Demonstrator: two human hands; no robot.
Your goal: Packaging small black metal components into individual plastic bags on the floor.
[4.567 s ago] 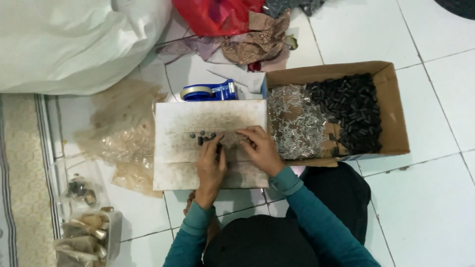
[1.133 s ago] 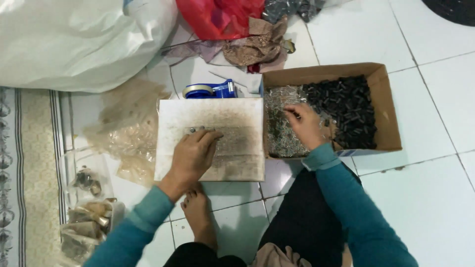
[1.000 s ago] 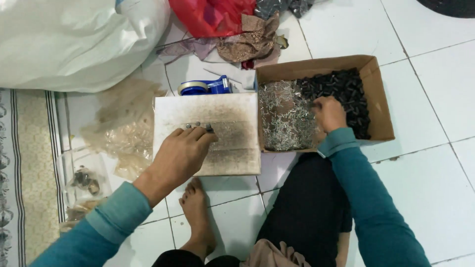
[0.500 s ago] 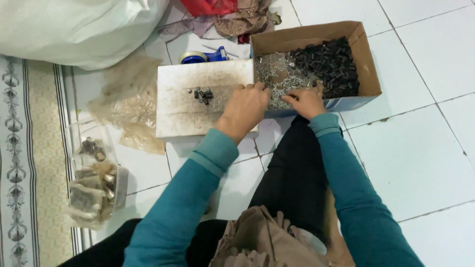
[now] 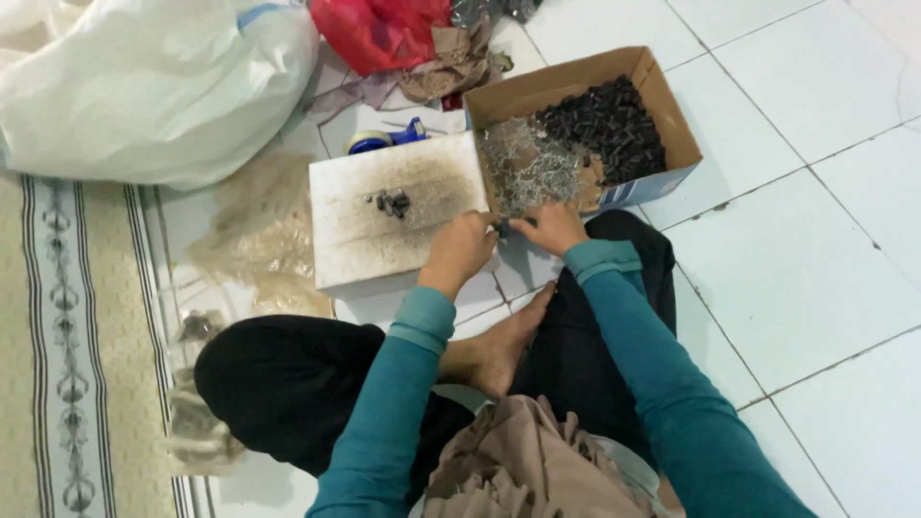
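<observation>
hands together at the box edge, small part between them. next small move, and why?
Probably carry the small dark piece, pinched between left hand and right hand, left onto the white board: a little cluster of similar pieces already sits there, close by.

White tiled floor (image 5: 815, 240). At upper centre, open cardboard box (image 5: 576, 86) beside flat white board (image 5: 384, 230); big white sack (image 5: 144, 86) upper left; patterned mat (image 5: 67, 336) down left edge.
</observation>
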